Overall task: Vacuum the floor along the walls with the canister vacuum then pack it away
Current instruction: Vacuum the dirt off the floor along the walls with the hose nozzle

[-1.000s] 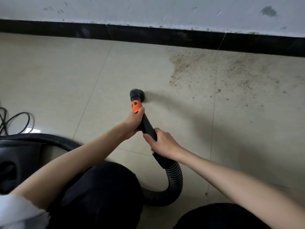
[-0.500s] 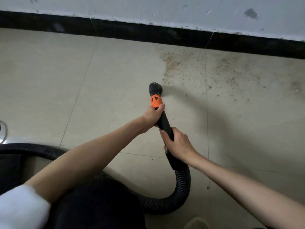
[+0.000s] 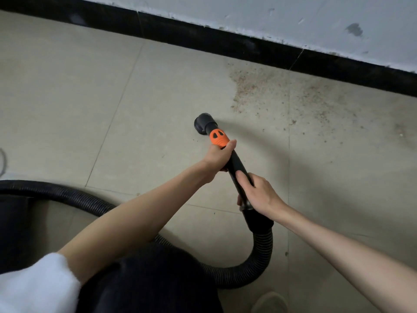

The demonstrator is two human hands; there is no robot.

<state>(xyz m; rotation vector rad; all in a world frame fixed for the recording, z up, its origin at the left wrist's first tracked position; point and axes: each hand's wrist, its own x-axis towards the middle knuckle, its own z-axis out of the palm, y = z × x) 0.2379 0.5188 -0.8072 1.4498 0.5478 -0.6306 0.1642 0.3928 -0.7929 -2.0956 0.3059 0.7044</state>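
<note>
1. My left hand grips the black wand just below its orange collar.
2. My right hand wraps the wand lower down, just above the hose cuff.
3. The wand's long axis slants from my hands up and to the left, its nozzle on the floor.
4. A patch of dirt lies right of the nozzle, beside the black skirting.
5. The hose loops behind my arms.
</note>
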